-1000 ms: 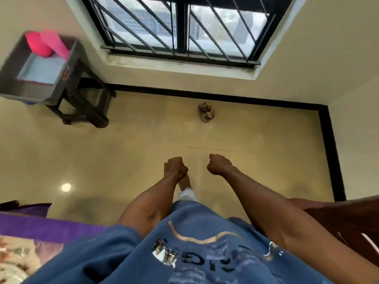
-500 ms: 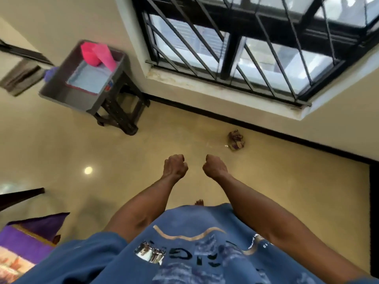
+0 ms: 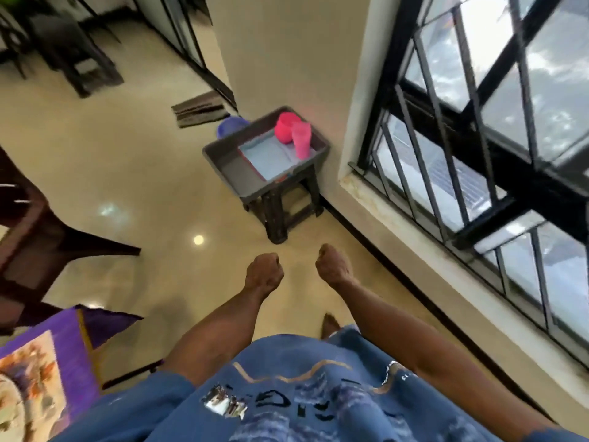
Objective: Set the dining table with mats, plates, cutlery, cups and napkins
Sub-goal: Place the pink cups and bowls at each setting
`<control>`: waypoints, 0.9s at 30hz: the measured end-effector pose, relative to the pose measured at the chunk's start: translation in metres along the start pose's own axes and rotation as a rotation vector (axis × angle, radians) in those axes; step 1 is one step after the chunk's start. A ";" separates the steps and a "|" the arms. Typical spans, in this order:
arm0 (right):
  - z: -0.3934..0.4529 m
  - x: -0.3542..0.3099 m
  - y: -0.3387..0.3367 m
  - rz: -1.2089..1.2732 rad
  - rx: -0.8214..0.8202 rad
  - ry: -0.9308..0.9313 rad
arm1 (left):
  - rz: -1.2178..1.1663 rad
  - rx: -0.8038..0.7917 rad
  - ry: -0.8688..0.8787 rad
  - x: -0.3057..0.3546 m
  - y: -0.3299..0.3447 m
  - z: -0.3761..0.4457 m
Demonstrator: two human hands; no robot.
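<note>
Left hand [image 3: 264,273] and right hand [image 3: 333,266] fisted, grip closed, empty; grey tub [image 3: 229,164] on stool [image 3: 280,205] ahead holds pink cups [image 3: 294,134]

Bare floor [image 3: 134,161] lay open through the middle of the frame, from the left hand [image 3: 264,272] and right hand [image 3: 331,266] up to the stool [image 3: 283,205] at centre. A grey tub [image 3: 229,161] topped the stool, two pink cups [image 3: 294,134] standing at its far end. The barred window [image 3: 478,138] and wall closed off the right side. A dark desk [image 3: 28,237] edged in at left, a purple cloth [image 3: 63,346] at lower left.
</note>
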State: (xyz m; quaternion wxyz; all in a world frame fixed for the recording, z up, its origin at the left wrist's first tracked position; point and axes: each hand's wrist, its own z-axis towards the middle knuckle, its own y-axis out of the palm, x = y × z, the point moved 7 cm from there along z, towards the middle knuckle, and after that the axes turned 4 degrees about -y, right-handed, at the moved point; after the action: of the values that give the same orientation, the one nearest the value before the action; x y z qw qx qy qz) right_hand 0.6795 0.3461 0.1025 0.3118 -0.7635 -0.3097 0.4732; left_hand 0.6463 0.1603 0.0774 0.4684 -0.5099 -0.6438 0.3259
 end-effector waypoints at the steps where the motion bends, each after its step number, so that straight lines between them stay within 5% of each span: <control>1: 0.018 -0.003 -0.011 0.010 0.008 0.001 | -0.002 0.001 -0.019 0.002 -0.008 0.012; 10: 0.174 -0.050 -0.046 0.113 -0.053 0.031 | -0.172 0.062 -0.139 0.014 -0.066 0.151; 27: 0.416 -0.147 -0.048 0.140 0.026 0.161 | -0.034 -0.097 0.089 -0.014 -0.147 0.430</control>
State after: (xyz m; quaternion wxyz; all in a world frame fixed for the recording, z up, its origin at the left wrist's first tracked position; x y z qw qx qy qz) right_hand 0.2373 0.3389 0.0682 0.3116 -0.8147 -0.2232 0.4351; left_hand 0.1926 0.1322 0.0556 0.4767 -0.5350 -0.6459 0.2635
